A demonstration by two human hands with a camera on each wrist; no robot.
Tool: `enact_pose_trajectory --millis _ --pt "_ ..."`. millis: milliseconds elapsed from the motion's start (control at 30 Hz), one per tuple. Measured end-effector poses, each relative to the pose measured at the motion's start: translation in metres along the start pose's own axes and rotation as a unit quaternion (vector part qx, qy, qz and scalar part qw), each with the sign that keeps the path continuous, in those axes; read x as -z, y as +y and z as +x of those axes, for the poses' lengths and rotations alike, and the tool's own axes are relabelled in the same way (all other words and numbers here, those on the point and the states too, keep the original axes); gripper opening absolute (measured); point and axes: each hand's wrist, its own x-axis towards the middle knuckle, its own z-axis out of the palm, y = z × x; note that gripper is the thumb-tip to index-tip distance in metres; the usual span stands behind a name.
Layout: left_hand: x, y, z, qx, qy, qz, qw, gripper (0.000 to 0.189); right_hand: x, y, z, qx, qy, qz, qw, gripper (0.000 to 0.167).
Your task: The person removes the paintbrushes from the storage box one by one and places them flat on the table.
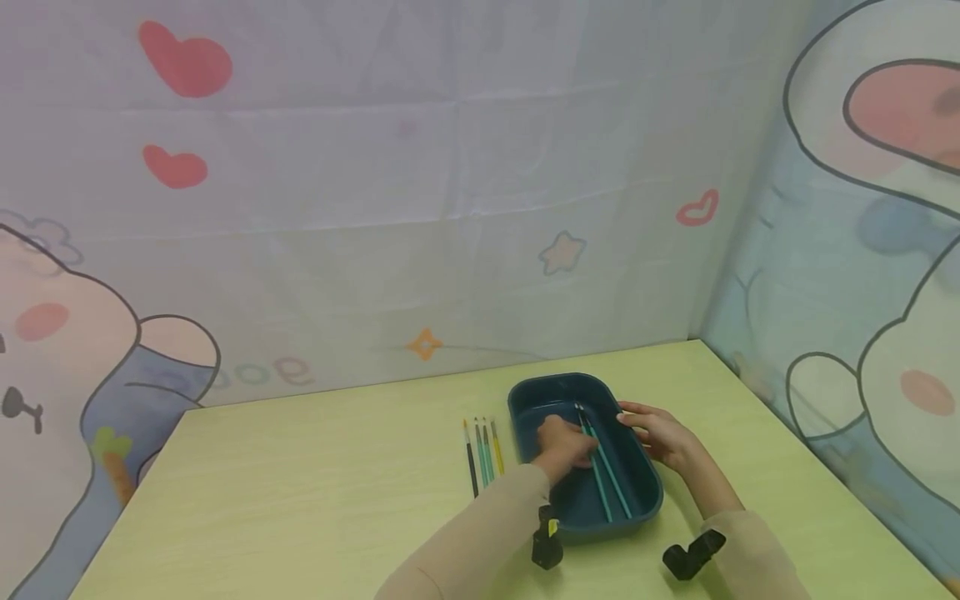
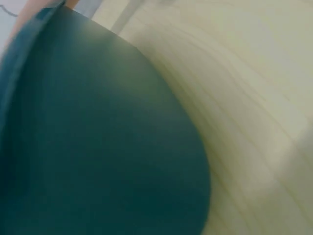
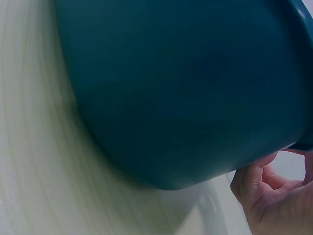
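A dark blue-green rectangular tray (image 1: 555, 504) stands on the table, with two teal-handled paintbrushes (image 1: 617, 479) lying lengthwise inside. My left hand (image 1: 561, 442) reaches over the tray's left wall, and its curled fingers seem to pinch one of these paintbrushes near the middle. At the right side my right hand (image 1: 660, 435) grips the tray's rim. In the right wrist view, curled fingers of the right hand (image 3: 279, 193) show beneath the rim. The left wrist view is filled mostly by the tray's outer wall (image 2: 112, 127); the left fingers are hidden there.
Left of the tray, several paintbrushes (image 1: 478, 450) with black, teal and yellow handles lie side by side, partly behind the left sleeve (image 1: 472, 533). The pale yellow table (image 1: 285, 483) meets a patterned cloth backdrop (image 1: 360, 250) behind and at the right.
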Motion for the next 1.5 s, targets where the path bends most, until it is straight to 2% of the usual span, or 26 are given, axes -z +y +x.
enact_pose_trajectory --millis 133,367,633,833,1000,1233,1500 --pt "0.005 0.002 0.001 0.010 -0.008 -0.028 0.9995 0.025 0.000 0.001 0.000 0.002 -0.003 0.002 1.0000 0.066" --pt "0.015 0.005 -0.002 0.009 -0.018 -0.078 0.9968 0.030 -0.001 0.001 0.000 0.005 -0.007 0.001 1.0000 0.066" --pt "0.024 0.011 -0.006 0.021 -0.034 -0.111 0.9930 0.031 -0.001 -0.001 -0.002 0.009 -0.011 0.008 0.9999 0.067" --pt "0.029 0.013 -0.006 0.019 -0.042 -0.119 0.9919 0.031 -0.001 -0.001 -0.001 0.007 -0.013 0.008 0.9999 0.066" --pt "0.035 0.016 -0.008 0.003 -0.040 -0.111 0.9930 0.030 0.000 -0.001 -0.001 0.008 -0.015 0.012 0.9998 0.065" --pt "0.040 0.020 -0.013 -0.015 -0.055 -0.118 0.9914 0.032 0.000 -0.002 -0.002 0.009 -0.013 0.007 0.9999 0.066" --pt "0.045 0.028 -0.020 -0.015 -0.056 -0.128 0.9901 0.033 -0.001 -0.002 -0.002 0.011 -0.012 0.006 0.9998 0.066"
